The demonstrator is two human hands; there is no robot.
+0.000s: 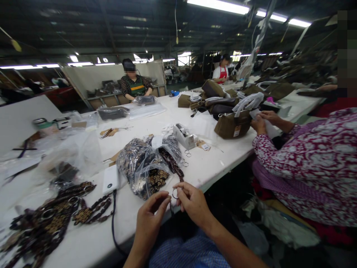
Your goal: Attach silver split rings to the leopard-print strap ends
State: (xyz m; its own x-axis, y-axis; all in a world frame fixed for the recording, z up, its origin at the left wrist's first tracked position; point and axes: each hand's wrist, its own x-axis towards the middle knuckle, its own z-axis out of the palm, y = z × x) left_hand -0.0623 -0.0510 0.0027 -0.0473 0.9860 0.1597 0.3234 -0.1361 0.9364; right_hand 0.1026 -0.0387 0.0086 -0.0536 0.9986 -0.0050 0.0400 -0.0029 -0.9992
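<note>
A small metal ring [175,193] is pinched in my right hand [192,203] near the table's front edge. Just left of it, my left hand [153,212] has its thumb and forefinger pressed together on a thin dark strip [171,208] that hangs down between the hands. Right beyond my hands lies a clear plastic bag of leopard-print pieces [142,167]. From the bag beside it, a dark braided strap [174,163] trails out. Loose metal rings [186,158] rest to the right of the strap, by a tape dispenser [184,136].
A white power bank [111,179] with a black cable is left of the bags. Braided straps [47,223] are heaped at the front left. Brown handbags [232,124] stand at the back right, where a co-worker [306,156] handles white paper. Another person [136,87] sits across the table.
</note>
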